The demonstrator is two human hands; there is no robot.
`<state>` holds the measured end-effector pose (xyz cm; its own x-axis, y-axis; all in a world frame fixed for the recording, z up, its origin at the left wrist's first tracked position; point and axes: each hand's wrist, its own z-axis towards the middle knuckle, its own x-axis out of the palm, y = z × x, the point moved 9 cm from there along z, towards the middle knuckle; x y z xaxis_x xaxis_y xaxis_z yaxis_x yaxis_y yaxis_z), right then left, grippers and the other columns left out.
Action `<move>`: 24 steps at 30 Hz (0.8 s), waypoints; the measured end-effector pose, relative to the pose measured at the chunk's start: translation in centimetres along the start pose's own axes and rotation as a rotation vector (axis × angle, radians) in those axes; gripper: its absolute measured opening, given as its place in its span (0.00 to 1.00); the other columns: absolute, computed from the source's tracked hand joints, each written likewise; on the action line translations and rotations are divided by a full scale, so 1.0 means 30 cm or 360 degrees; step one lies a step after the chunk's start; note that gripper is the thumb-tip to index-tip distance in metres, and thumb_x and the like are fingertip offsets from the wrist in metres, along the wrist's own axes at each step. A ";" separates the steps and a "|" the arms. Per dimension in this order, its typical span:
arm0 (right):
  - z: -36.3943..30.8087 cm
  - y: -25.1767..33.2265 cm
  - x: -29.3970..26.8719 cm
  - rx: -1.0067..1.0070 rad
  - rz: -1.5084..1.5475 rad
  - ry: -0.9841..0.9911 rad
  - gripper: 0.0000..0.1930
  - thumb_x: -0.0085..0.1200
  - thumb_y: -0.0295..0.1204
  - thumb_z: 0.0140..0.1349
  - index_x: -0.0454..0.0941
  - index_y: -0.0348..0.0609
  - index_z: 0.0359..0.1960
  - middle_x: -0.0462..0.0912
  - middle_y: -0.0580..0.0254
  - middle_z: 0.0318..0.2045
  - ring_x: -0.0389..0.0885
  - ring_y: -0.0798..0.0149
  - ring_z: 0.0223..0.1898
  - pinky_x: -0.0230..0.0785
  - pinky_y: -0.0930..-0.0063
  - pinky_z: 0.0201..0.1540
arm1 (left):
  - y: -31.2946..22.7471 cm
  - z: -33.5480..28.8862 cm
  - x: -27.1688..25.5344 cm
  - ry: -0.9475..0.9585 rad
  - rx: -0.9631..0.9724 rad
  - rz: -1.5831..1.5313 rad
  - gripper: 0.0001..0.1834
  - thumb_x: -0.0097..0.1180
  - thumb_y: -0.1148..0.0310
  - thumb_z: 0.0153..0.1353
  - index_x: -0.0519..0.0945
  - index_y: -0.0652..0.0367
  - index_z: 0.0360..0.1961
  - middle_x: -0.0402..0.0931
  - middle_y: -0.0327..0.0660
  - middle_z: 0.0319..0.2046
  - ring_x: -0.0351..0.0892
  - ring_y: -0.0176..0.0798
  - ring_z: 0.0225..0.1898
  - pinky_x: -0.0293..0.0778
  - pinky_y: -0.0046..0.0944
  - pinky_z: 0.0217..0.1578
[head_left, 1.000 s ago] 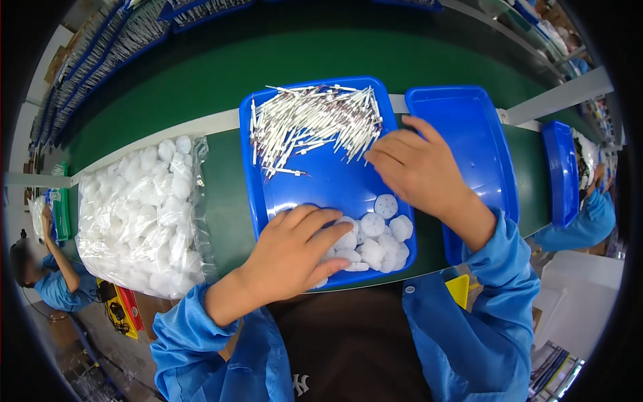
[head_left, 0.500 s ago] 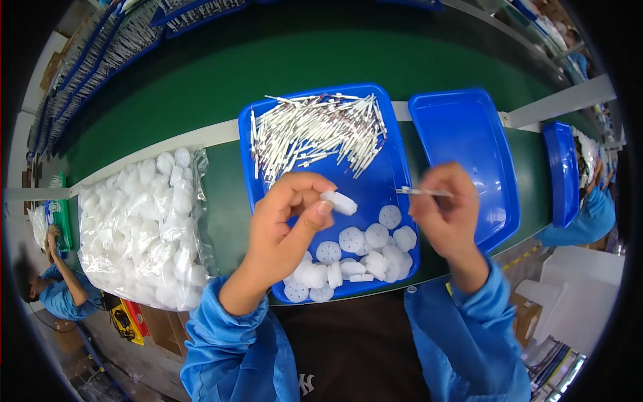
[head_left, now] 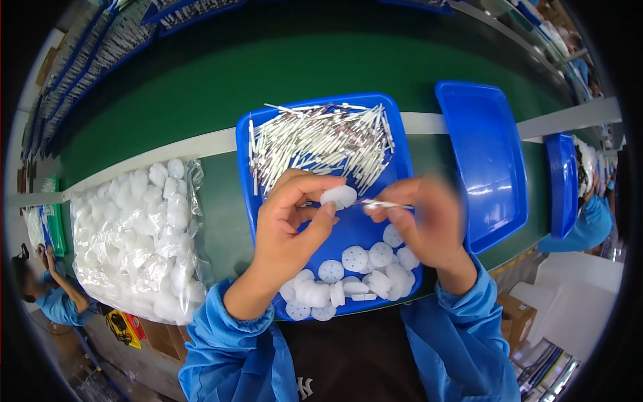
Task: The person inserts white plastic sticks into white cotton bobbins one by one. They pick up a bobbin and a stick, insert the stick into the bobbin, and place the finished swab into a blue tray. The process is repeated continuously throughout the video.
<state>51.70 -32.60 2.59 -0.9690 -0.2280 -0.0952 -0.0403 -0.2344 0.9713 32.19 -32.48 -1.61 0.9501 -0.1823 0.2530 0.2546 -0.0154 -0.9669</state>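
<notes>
A white disc (head_left: 339,196) is held above the near part of a blue tray (head_left: 351,232), pinched between the thumb and fingertips of the left hand (head_left: 288,226). Close on its right, the right hand (head_left: 430,221), partly blurred, grips a thin white stick (head_left: 388,204) between thumb and fingers, one end pointing at the disc; whether the two touch cannot be told. Below the hands, in the near end of the tray, lie loose white discs (head_left: 355,258), several with small holes showing, some flat, some leaning on one another or standing on edge. A heap of white sticks (head_left: 321,137) with dark reddish parts fills the far end, lying at many angles. The tray rests on a green counter (head_left: 224,177) crossed by a pale strip (head_left: 218,132). Left of it sits a clear plastic bag (head_left: 134,241) packed with similar white pieces; to the right, a second blue tray (head_left: 492,174) lies askew, and beyond that is a narrower blue tray (head_left: 561,187). Further out, a co-worker in blue (head_left: 59,301) is at the far left, a green tray (head_left: 55,228) nearby, and another person's blue sleeve (head_left: 586,228) shows at the far right
</notes>
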 end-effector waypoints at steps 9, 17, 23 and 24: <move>0.067 0.062 0.107 -0.0619 -0.1030 -0.0028 0.13 0.77 0.24 0.53 0.92 0.49 0.41 0.87 0.69 0.22 0.84 0.65 0.20 0.73 0.72 0.27 | -0.018 -0.009 -0.041 -0.0191 -0.0053 0.0010 0.20 0.62 0.87 0.68 0.82 0.65 0.61 0.80 0.42 0.54 0.84 0.32 0.54 0.85 0.28 0.44; 0.067 0.044 0.103 -0.0540 -0.0992 0.0062 0.12 0.75 0.23 0.55 0.93 0.44 0.42 0.87 0.65 0.21 0.83 0.65 0.20 0.72 0.71 0.26 | -0.018 -0.012 -0.061 -0.0281 0.0097 0.0086 0.20 0.62 0.87 0.67 0.83 0.63 0.59 0.81 0.43 0.57 0.85 0.33 0.54 0.85 0.27 0.43; 0.059 -0.006 0.085 -0.0205 -0.0803 0.0140 0.11 0.72 0.22 0.59 0.92 0.41 0.44 0.86 0.63 0.21 0.82 0.66 0.21 0.71 0.72 0.26 | -0.040 -0.007 -0.060 -0.0231 0.0245 0.0290 0.19 0.63 0.87 0.66 0.86 0.61 0.55 0.83 0.44 0.57 0.84 0.32 0.53 0.82 0.26 0.37; 0.056 -0.013 0.081 -0.0143 -0.0770 0.0159 0.11 0.72 0.21 0.60 0.92 0.40 0.44 0.86 0.63 0.21 0.82 0.66 0.21 0.71 0.72 0.26 | -0.048 -0.008 -0.057 -0.0209 0.0279 0.0382 0.19 0.63 0.87 0.65 0.87 0.60 0.55 0.84 0.44 0.57 0.85 0.32 0.52 0.81 0.26 0.36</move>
<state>48.94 -31.47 2.34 -0.8161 -0.1614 -0.5549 -0.4539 -0.4151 0.7884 30.17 -32.38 -0.65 0.9990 -0.0315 0.0315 0.0368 0.1841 -0.9822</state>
